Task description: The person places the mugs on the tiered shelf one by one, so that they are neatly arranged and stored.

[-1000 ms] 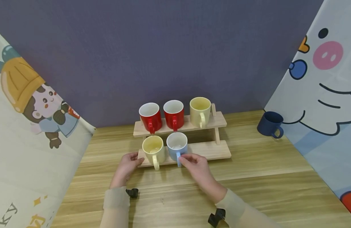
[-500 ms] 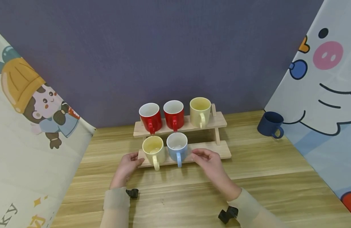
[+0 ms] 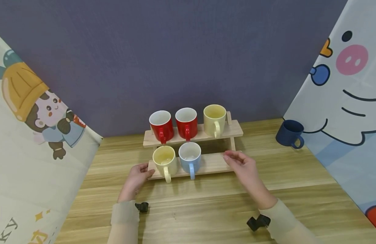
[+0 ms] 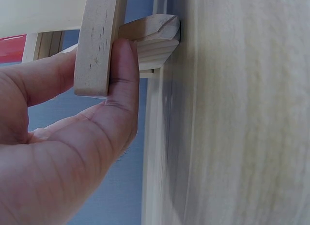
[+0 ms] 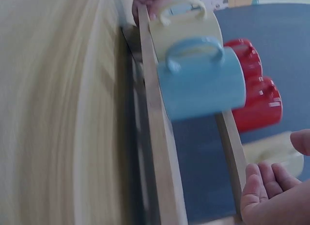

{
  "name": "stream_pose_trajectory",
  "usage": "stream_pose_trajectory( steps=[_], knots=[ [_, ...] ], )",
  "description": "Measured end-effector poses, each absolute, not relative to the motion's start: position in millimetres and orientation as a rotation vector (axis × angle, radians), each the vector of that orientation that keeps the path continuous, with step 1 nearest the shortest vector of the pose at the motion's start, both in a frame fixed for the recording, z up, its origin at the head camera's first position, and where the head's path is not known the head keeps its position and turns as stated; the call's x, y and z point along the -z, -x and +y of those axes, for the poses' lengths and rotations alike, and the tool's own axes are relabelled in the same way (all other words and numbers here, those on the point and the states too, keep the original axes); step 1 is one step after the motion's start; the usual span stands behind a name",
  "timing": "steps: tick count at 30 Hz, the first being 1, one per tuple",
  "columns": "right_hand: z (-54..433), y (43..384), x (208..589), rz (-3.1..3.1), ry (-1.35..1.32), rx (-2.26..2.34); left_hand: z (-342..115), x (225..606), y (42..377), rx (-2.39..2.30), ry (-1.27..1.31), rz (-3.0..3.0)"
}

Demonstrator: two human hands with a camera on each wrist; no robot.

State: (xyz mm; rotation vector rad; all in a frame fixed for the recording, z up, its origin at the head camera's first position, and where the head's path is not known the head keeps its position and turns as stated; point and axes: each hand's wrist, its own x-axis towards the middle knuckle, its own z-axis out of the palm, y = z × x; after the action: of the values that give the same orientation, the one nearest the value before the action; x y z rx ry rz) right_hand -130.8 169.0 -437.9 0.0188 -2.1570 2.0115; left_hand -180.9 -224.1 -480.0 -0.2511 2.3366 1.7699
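Note:
A two-tier wooden mug rack (image 3: pixel 215 164) stands on the table. My left hand (image 3: pixel 138 178) pinches the left end of its lower shelf, thumb above and fingers beneath, as the left wrist view shows of the shelf end (image 4: pixel 94 51). My right hand (image 3: pixel 245 169) hovers over the right end of that shelf, thumb and fingers apart and holding nothing. On the lower shelf sit a pale yellow mug (image 3: pixel 167 164) and a light blue mug (image 3: pixel 188 163), handles forward. Two red mugs, a left one (image 3: pixel 165 130) and a right one (image 3: pixel 191 127), share the upper shelf with another yellow mug (image 3: pixel 210 125).
A dark blue mug (image 3: pixel 287 134) stands on the wooden table (image 3: pixel 188 217) at the far right, beside a cartoon-printed panel (image 3: pixel 352 112). A dark grey wall (image 3: pixel 188 61) rises behind the rack. Another printed panel (image 3: pixel 32 162) flanks the left side.
My right hand has let go of the light blue mug's handle and moved right along the lower shelf to its right end. My left hand has stayed put.

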Motion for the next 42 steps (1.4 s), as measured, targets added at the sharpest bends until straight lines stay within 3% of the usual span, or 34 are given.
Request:
stream_pose_trajectory(
  steps=[27,42],
  knots=[
    [288,155,440,-2.128,0.027,-1.608,-223,479,181,-1.767,0.235,2.328],
    [377,170,451,-2.186,0.277,-1.57,-223,478,180,-1.751,0.244,2.339]
  ],
)
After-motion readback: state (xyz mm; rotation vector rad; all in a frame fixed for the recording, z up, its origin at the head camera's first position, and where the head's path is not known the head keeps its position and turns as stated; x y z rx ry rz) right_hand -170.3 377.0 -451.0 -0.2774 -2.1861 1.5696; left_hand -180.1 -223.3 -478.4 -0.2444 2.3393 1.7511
